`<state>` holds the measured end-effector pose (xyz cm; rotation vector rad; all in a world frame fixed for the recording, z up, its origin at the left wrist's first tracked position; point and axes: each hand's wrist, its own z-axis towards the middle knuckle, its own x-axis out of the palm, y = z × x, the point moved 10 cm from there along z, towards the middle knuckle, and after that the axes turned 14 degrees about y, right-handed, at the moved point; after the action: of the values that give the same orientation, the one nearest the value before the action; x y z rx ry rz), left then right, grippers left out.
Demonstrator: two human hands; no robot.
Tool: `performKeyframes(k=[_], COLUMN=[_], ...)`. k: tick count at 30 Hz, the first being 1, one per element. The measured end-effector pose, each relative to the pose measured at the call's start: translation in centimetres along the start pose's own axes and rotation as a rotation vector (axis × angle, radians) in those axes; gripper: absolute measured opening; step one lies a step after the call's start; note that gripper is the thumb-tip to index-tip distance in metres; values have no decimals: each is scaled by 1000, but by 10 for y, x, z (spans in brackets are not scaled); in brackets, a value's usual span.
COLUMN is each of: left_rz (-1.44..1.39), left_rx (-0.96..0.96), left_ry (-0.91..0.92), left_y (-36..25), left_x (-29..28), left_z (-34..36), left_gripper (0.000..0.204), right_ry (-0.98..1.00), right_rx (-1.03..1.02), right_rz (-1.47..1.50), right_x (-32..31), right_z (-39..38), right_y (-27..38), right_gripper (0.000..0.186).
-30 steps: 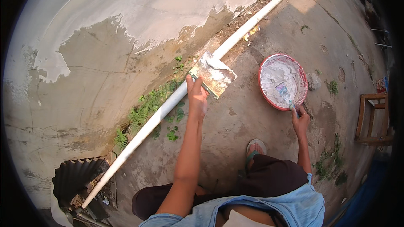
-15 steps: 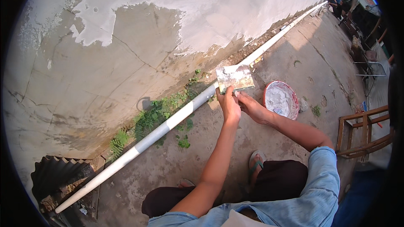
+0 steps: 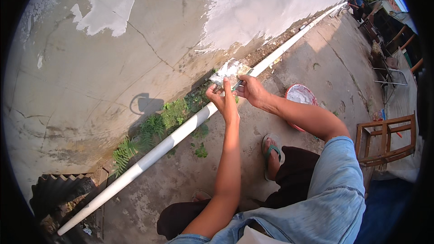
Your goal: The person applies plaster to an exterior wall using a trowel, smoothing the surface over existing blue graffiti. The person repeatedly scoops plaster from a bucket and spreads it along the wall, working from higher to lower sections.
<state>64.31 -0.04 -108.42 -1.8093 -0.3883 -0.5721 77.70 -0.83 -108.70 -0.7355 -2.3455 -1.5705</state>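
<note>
A flat rectangular putty scraper [image 3: 239,71], smeared with white paste, is held in front of me, over the white pipe. My left hand [image 3: 224,99] grips its near side, with the thumb up against the face. My right hand [image 3: 254,91] is closed at its right-hand edge, fingers curled beneath. Whether a second blade lies in the right fingers cannot be made out. To the right of that hand, a red-rimmed tub [image 3: 302,95] of white paste rests on the ground, partly covered by my right forearm.
A long white pipe [image 3: 158,152] runs along the wall foot, beside green plants [image 3: 153,129]. The grey wall [image 3: 153,31] is partly coated white. Dark corrugated sheet [image 3: 52,192] lies at lower left. A wooden frame [image 3: 386,140] stands at right. Another person [image 3: 357,10] is far off.
Both hands have moved left and slightly up with the scraper, toward the wall. The scraper has tilted, and the tub is now more hidden by my right forearm.
</note>
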Motion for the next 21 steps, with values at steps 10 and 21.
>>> performKeyframes(k=[10,21], left_rz=[599,1782], left_rx=[678,207], left_ry=[-25,538], left_y=[-138,-159], left_x=[19,123], left_z=[-1,-101], left_gripper=[25,19], right_ry=[-358,-775], right_rx=[-219,-286], right_rz=[-86,-482], right_x=[-243,-340], right_z=[118,177], right_y=[64,110], right_gripper=[28,33])
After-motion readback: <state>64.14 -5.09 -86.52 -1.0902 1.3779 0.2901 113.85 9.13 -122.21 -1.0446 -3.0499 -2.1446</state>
